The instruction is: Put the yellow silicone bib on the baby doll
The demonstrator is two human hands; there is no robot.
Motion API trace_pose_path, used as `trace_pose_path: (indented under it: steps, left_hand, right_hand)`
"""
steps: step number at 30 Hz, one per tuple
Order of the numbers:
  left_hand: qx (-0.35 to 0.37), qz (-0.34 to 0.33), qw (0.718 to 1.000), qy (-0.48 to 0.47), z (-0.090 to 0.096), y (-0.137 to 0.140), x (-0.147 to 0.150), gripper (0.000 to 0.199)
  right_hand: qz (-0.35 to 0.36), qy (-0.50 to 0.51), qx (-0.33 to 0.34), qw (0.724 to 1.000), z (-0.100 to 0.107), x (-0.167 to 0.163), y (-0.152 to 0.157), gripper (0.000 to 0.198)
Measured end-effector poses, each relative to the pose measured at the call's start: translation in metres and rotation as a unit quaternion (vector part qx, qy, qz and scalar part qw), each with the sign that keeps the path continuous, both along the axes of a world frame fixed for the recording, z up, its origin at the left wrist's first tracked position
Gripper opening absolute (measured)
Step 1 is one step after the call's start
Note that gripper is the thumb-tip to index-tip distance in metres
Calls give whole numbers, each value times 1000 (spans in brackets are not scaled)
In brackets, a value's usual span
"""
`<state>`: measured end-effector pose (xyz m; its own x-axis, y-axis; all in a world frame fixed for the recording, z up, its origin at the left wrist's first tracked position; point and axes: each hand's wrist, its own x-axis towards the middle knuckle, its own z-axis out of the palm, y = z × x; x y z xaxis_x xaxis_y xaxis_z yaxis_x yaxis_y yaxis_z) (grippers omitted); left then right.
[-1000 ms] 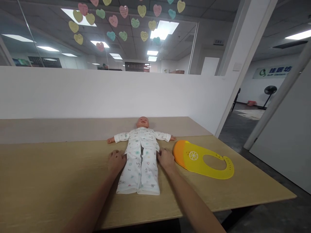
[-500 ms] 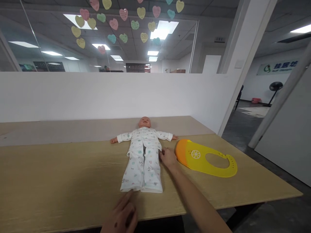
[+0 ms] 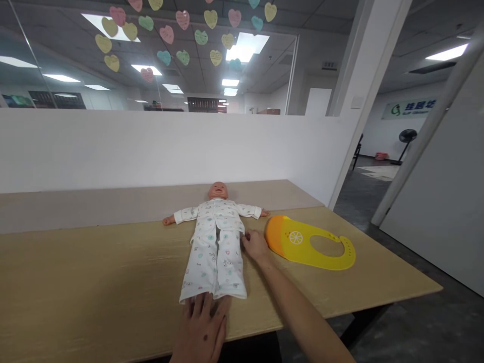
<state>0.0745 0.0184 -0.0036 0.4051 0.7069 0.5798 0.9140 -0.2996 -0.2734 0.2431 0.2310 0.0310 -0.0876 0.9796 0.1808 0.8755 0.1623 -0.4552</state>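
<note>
Doll [image 3: 206, 239]: to far side of spread-fingered left hand [image 3: 202, 322]; left of bent-fingered right hand [image 3: 256, 245], unclear whether gripping.

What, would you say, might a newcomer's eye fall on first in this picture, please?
Probably the bright yellow-and-orange bib lying on the table, to the right of the doll. The doll lies face up in white patterned clothes, with the left hand at its trouser hems and the right hand beside its waist. Above, colourful heart-shaped notes dot the glass.
</note>
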Motion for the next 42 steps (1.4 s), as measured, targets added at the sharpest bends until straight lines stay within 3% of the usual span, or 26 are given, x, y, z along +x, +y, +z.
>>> trace_pose_path:
  steps: [9,15,24,30,33,36,40,42]
  left_hand:
    - [-11,8,998,-63,-4,0,1,47]
    - [-3,8,999,-41,-4,-1,2,53]
    - [15,4,999,-39,0,5,7,41]
    - [13,5,998,-68,-3,5,8,38]
    - [12,-9,997,-72,-4,4,11,43]
    - [0,-7,997,-82,-7,2,17,47]
    - [1,20,997,-71,-9,1,21,48]
    - [2,24,997,-70,-9,0,21,47]
  right_hand:
    - [12,57,8,998,-6,3,4,15]
    - [16,66,16,998,-7,4,5,14]
    - [16,80,17,997,-7,4,5,14]
    - [22,175,7,984,-8,7,-1,15]
    - [36,278,-3,960,-9,16,-11,16]
    - [47,395,-10,917,-10,38,-26,15]
    - [9,527,-27,850,-4,97,-47,24]
    - [-53,573,8,818,2,138,-56,24]
